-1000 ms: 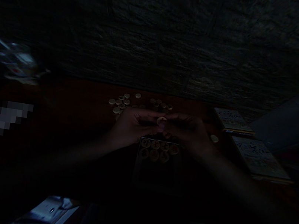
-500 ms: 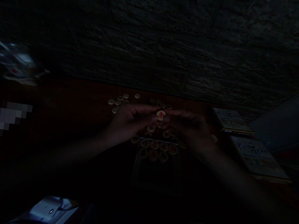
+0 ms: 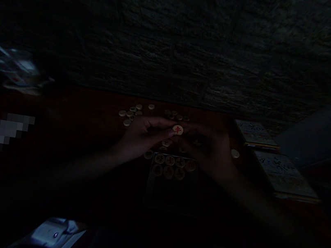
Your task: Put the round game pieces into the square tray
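Between my two hands is a round Chinese chess piece, its red character facing up toward me. My left hand pinches its left side with thumb and forefinger. On the other side, the fingertips of my right hand are at the piece's upper and lower right edge; they are dim and partly blurred. Below the hands lies a shallow box with a row of pieces along its far edge and a shorter second row. More loose pieces are partly hidden under my hands.
Loose pieces are scattered at the back left, others near the wall. One piece lies right of my right hand. Two flat patterned boxes or books are at the right. A clear cup with a straw stands far left.
The held piece has turned, so its red character sits at a different angle, and it is slightly lower. My right thumb has shifted down from the piece's face to its lower edge.
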